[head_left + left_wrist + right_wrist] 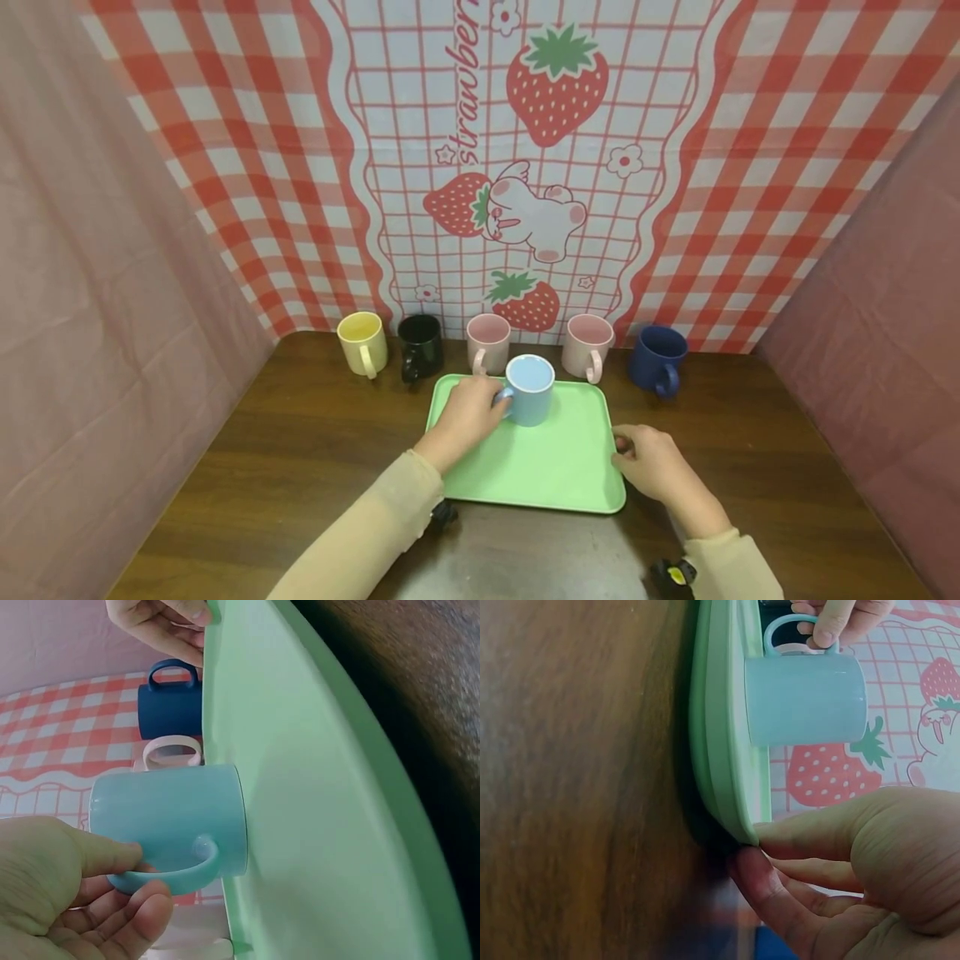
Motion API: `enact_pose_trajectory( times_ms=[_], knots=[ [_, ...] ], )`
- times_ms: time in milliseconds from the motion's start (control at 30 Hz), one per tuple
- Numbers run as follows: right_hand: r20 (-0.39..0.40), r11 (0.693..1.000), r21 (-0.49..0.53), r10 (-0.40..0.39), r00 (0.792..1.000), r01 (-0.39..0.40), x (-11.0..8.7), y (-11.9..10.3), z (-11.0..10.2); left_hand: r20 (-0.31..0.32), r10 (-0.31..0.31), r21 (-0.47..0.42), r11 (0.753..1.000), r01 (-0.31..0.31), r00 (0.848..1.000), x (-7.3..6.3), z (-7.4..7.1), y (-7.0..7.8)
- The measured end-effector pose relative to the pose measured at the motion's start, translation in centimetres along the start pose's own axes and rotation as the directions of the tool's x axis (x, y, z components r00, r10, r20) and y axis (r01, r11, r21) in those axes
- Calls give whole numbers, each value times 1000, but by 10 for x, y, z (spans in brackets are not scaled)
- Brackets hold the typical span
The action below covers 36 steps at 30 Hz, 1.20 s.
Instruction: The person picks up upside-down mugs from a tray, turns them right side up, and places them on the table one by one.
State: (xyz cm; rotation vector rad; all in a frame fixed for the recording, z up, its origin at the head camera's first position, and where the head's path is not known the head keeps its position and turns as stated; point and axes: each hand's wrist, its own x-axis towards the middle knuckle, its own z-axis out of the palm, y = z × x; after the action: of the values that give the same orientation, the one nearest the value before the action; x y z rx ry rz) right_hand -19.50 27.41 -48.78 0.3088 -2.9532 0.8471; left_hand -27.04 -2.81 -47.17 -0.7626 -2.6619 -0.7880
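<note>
A light blue mug (529, 400) stands upside down on the back part of the light green tray (540, 467), its white-ringed base facing up. My left hand (468, 414) pinches the mug's handle (176, 877) between thumb and fingers. At the tray's right edge, my right hand (652, 462) pinches the rim, thumb (795, 838) on the upper side and index finger (756, 879) underneath. Just behind the tray are two pink mugs, the left one (488, 340) partly hidden by the blue mug and the right one (587, 343) with its handle toward me.
Along the back of the brown wooden table (285, 450) also stand a yellow mug (362, 343), a black mug (422, 343) and a dark blue mug (657, 357). A strawberry-print checked cloth (667, 100) hangs behind them. Pink curtains (885, 292) close off both sides.
</note>
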Motion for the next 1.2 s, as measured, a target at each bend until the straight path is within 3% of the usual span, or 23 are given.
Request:
enact_pose_trajectory(
  times_ms=[467,567,700,900,967,1033,1133,1200],
  knots=[
    [18,1000,1,-8,1000,8,3,1,0,-121,43,138,990,-26,992,-7,-7,5],
    [27,1000,-2,-6,1000,6,3,0,-1,-192,84,146,988,-57,978,-8,-10,5],
    [39,1000,-7,-12,999,12,4,1,-3,-301,116,129,988,-80,947,-5,-14,3],
    [28,1000,-23,-13,1000,13,7,0,-10,-425,54,-70,993,-93,903,1,-28,9],
    [10,1000,-14,-5,1000,5,9,-2,-13,-437,14,-146,986,-86,899,3,-32,11],
    [-7,1000,0,-2,1000,2,13,-7,-17,-424,-45,-229,972,-59,904,5,-34,13],
    [-44,999,31,-12,999,13,18,-15,-21,-367,-167,-413,911,1,915,6,-35,18],
    [-71,998,61,-19,997,23,22,-22,-22,-317,-253,-548,836,42,914,7,-34,21]
  ],
)
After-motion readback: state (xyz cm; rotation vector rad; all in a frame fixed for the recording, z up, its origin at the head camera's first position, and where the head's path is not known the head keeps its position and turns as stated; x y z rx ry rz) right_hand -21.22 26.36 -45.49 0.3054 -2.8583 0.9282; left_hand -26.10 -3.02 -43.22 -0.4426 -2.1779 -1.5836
